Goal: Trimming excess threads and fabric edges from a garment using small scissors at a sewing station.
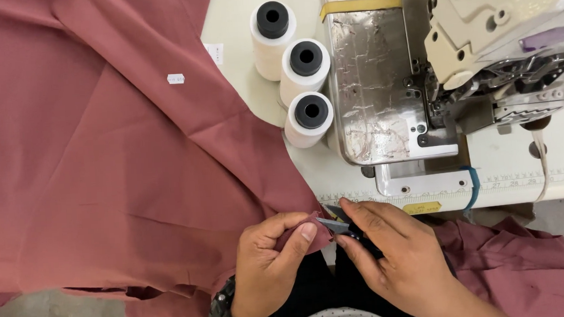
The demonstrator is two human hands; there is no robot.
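A large sheet of dusty-red fabric (99, 156) covers the left of the table and drapes over its front edge. My left hand (269, 264), with a dark watch on the wrist, pinches a corner of that fabric between thumb and forefinger. My right hand (399, 256) holds small dark thread snips (338, 225), whose blades point left and touch the pinched corner. Both hands sit just below the table's front edge, over my lap.
An overlock sewing machine (484, 55) with a shiny metal bed (372, 81) stands at the upper right. Three white thread cones (304, 92) stand in a row left of it. A ruler strip (525, 179) runs along the table edge. More red fabric (530, 267) lies at the lower right.
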